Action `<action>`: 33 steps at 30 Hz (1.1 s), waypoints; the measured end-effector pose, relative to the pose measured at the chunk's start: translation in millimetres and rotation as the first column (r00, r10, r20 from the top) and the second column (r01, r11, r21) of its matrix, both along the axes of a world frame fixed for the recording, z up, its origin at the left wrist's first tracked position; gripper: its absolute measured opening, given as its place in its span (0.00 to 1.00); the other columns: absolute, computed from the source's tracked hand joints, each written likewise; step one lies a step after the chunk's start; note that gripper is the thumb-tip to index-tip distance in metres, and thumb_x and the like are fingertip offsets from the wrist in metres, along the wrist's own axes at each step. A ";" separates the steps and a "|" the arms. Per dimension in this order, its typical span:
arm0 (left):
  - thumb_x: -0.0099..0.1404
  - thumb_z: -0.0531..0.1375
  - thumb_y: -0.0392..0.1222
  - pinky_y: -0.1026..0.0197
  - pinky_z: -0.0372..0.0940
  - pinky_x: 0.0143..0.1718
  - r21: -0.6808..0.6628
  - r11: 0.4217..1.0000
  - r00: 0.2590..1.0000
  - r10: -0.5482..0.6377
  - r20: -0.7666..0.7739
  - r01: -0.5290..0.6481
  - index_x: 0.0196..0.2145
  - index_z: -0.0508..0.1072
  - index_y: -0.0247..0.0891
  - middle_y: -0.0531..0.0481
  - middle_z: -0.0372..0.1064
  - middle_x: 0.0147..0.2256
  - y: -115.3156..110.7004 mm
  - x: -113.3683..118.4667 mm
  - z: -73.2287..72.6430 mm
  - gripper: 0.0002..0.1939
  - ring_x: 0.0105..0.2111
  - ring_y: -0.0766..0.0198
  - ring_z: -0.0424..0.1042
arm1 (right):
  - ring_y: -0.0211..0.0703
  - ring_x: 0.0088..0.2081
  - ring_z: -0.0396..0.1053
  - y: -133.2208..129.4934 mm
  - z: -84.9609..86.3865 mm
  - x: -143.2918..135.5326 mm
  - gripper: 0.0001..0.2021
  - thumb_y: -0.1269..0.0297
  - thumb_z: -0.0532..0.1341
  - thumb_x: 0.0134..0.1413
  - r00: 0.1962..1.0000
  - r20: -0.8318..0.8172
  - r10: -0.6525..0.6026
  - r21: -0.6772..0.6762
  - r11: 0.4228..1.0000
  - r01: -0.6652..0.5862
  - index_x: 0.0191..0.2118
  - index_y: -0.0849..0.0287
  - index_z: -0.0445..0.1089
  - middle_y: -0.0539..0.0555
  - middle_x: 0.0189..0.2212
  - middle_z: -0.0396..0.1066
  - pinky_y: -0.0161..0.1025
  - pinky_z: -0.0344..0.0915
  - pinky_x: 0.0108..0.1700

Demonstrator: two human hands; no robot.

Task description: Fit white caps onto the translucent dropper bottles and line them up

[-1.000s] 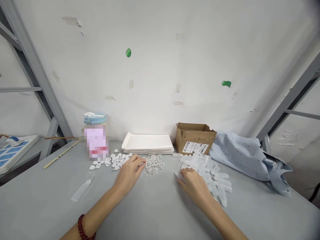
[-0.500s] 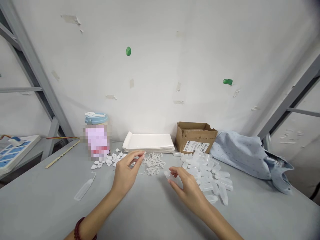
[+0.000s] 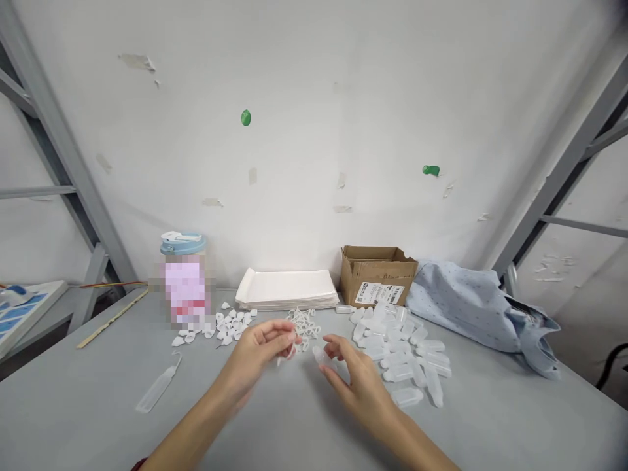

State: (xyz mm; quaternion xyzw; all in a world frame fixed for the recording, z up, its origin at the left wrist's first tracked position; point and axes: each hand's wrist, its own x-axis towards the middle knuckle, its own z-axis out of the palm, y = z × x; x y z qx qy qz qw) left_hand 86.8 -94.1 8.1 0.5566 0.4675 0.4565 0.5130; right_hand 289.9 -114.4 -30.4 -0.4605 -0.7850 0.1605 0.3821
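By the pile (image 3: 305,320), my left hand (image 3: 260,350) is pinching a hook (image 3: 280,361), my right hand (image 3: 359,374) gripping a bottle (image 3: 320,355), probably keeping its end free

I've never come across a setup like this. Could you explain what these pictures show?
No machine here: these are a person's bare left hand and right hand, filmed from one head-worn camera looking forward and down. On the grey table lie white caps at left, thin curved pieces mid-table and translucent tubes at right; a hooked-tip tube lies apart at left. Behind are a white stack and a cardboard box. The left hand pinches a small white piece; the right hand holds a translucent tube.
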 end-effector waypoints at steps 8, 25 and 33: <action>0.55 0.63 0.47 0.62 0.64 0.32 -0.208 0.958 0.978 -0.175 0.116 0.196 0.31 0.74 0.35 0.50 0.72 0.27 -5.9 10.1 -3.2 0.11 0.26 0.65 0.68 | 0.45 0.40 0.72 -6.6 -2.7 -4.6 0.18 0.69 0.55 0.57 0.996 0.011 0.092 0.077 0.993 -0.092 0.54 0.56 0.58 0.57 0.39 0.73 0.40 0.70 0.42; 0.56 0.61 0.56 0.65 0.60 0.24 -0.150 0.974 0.980 -0.150 0.134 0.170 0.28 0.72 0.35 0.55 0.64 0.22 -12.7 25.2 -11.5 0.18 0.21 0.69 0.62 | 0.43 0.36 0.71 -13.5 4.9 -10.5 0.16 0.71 0.57 0.57 0.984 -0.130 0.123 0.036 0.992 -0.120 0.51 0.59 0.66 0.55 0.37 0.75 0.37 0.69 0.39; 0.61 0.56 0.50 0.62 0.64 0.31 0.179 0.978 0.970 -0.067 -0.235 0.111 0.33 0.73 0.39 0.50 0.71 0.31 -19.7 23.4 -6.7 0.12 0.31 0.61 0.70 | 0.42 0.36 0.72 -13.8 13.2 -15.2 0.10 0.69 0.59 0.55 0.919 -0.380 0.100 -0.194 0.963 -0.185 0.44 0.58 0.69 0.54 0.35 0.76 0.37 0.67 0.40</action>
